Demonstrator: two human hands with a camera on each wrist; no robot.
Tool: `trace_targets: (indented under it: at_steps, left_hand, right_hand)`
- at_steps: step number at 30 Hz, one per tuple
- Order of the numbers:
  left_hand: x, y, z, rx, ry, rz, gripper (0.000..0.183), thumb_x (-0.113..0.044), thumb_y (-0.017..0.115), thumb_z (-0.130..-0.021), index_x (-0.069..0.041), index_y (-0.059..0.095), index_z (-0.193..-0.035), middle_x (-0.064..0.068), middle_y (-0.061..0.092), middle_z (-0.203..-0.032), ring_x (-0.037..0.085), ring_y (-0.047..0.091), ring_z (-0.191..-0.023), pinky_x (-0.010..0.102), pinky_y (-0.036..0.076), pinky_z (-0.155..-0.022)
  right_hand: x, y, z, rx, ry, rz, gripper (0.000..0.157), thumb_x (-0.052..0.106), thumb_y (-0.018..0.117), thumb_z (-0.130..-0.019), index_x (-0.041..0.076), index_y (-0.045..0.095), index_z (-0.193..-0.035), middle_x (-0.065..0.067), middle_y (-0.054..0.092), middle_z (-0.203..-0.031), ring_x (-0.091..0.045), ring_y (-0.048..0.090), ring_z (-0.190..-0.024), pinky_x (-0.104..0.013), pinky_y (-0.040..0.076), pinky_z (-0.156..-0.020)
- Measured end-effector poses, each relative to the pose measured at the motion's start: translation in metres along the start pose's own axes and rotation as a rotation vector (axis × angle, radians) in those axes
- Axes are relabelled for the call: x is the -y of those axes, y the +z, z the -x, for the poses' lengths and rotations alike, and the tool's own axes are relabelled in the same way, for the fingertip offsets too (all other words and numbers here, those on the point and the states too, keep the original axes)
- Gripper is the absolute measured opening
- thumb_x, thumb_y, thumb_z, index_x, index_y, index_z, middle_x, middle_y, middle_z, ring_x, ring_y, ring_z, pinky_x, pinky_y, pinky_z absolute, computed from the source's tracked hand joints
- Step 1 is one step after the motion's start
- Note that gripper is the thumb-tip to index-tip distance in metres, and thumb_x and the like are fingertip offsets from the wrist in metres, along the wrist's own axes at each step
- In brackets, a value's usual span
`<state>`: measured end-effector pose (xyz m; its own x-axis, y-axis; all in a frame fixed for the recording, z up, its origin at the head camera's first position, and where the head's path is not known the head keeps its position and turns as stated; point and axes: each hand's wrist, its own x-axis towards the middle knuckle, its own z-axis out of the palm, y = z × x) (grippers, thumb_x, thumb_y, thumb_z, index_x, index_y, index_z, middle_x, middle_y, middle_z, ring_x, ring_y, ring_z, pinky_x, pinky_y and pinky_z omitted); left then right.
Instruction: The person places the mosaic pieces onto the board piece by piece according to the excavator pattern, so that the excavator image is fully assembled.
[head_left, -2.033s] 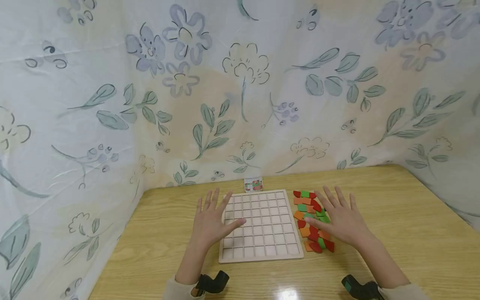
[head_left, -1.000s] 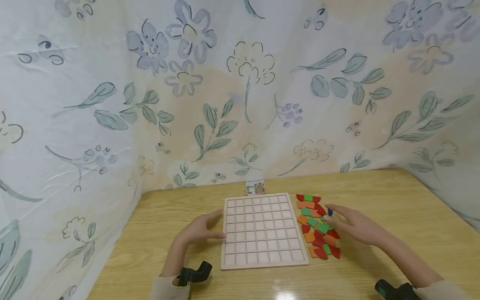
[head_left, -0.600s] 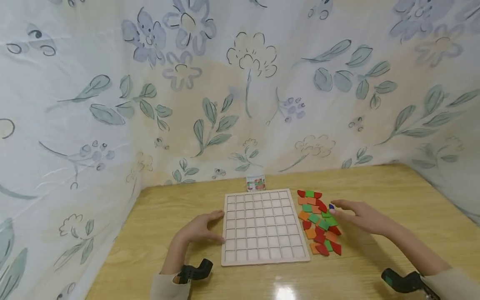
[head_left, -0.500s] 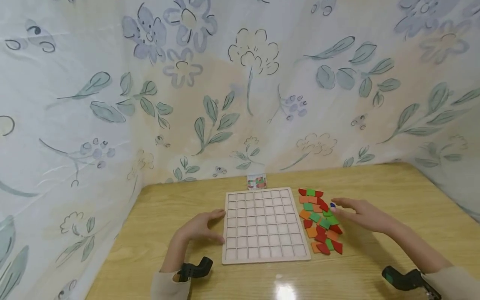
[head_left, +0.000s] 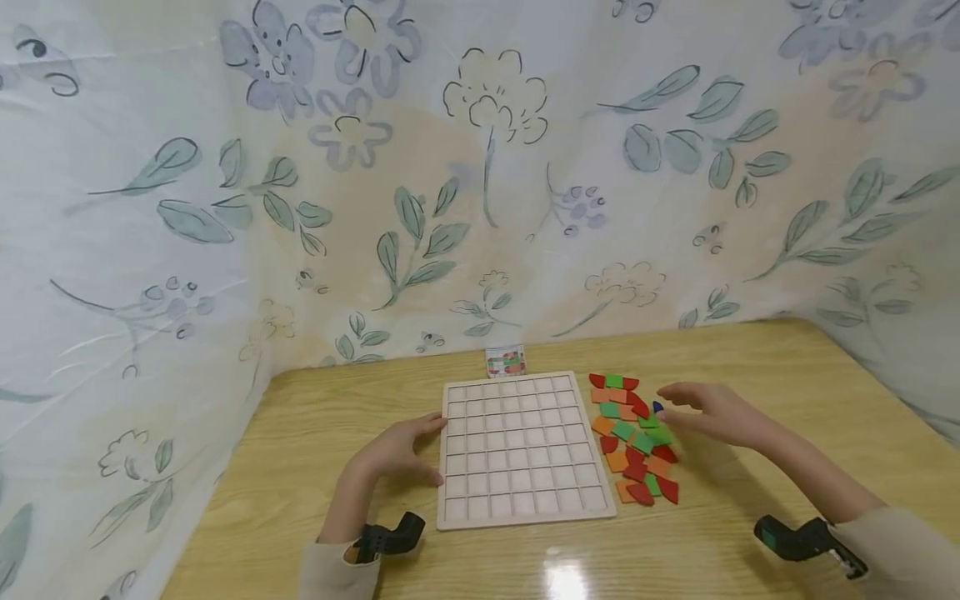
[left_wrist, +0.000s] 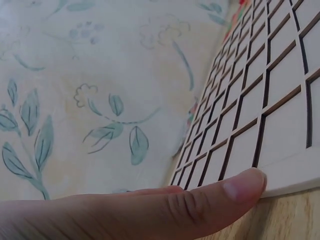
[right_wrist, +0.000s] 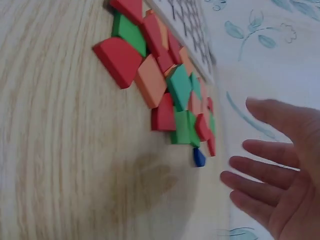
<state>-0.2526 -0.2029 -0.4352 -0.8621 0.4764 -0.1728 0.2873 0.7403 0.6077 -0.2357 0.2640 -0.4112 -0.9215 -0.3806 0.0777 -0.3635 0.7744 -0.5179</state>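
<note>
Low centre in my head view, the grid board (head_left: 525, 450) met the left hand (head_left: 392, 451), its thumb and fingers spread wide, presumably steadying it. Right of it, the coloured pieces (head_left: 642, 442) lay clustered, likely for easy reach; the right hand (head_left: 716, 410), parted and holding nothing, hovered near the blue piece (head_left: 657, 407). I could read no writing on the small card (head_left: 506, 362) above the board.

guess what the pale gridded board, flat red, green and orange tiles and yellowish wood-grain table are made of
Pale gridded board: probably matt, unpainted wood, with brown edges along its grid.
Flat red, green and orange tiles: smooth and evenly coloured, perhaps painted wood, possibly plastic.
Yellowish wood-grain table: wood or printed laminate, somewhat glossy, given streaky grain and a bright reflection.
</note>
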Motion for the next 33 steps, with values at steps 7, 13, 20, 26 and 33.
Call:
trace_targets:
  at_steps: [7,13,20,26,33]
  left_hand:
    - [0.003,0.0,0.003,-0.004,0.001,0.028,0.087,-0.027,0.084,-0.063,-0.011,0.043,-0.139,0.007,0.031,-0.149,0.034,0.025,-0.137,0.051,0.022,-0.109]
    - [0.005,0.001,0.002,-0.006,0.02,0.041,0.088,-0.028,0.085,-0.063,-0.009,0.043,-0.138,0.009,0.031,-0.149,0.036,0.025,-0.136,0.052,0.023,-0.108]
    - [0.006,0.002,0.001,-0.009,0.012,0.04,0.089,-0.03,0.084,-0.063,-0.011,0.043,-0.139,0.006,0.031,-0.149,0.033,0.025,-0.136,0.051,0.023,-0.109]
    - [0.007,0.003,0.001,-0.008,0.012,0.054,0.09,-0.03,0.085,-0.062,-0.012,0.043,-0.139,0.006,0.03,-0.149,0.033,0.024,-0.137,0.05,0.022,-0.109]
    - [0.009,0.003,0.0,-0.007,0.014,0.07,0.092,-0.029,0.085,-0.062,-0.012,0.04,-0.141,0.008,0.029,-0.15,0.033,0.023,-0.137,0.051,0.021,-0.109]
  right_hand:
    - [-0.014,0.005,-0.014,-0.09,0.015,-0.05,0.033,0.014,0.068,-0.083,-0.007,0.063,-0.109,-0.022,0.066,-0.103,-0.035,0.064,-0.093,-0.044,0.053,-0.076]
    - [-0.024,0.014,-0.021,-0.122,0.094,-0.074,0.028,0.009,0.07,-0.08,-0.007,0.065,-0.102,-0.018,0.068,-0.094,-0.028,0.065,-0.084,-0.033,0.054,-0.069]
    - [-0.029,0.024,-0.022,-0.117,0.124,-0.115,0.026,0.008,0.071,-0.078,-0.006,0.066,-0.1,-0.018,0.068,-0.093,-0.031,0.065,-0.086,-0.035,0.055,-0.071]
    - [-0.034,0.028,-0.021,-0.113,0.085,-0.169,0.026,0.005,0.071,-0.079,-0.005,0.066,-0.102,-0.021,0.066,-0.1,-0.035,0.064,-0.091,-0.037,0.055,-0.074]
    - [-0.043,0.031,-0.021,-0.115,0.072,-0.194,0.026,0.005,0.071,-0.079,-0.003,0.067,-0.103,-0.019,0.066,-0.101,-0.032,0.064,-0.092,-0.034,0.054,-0.076]
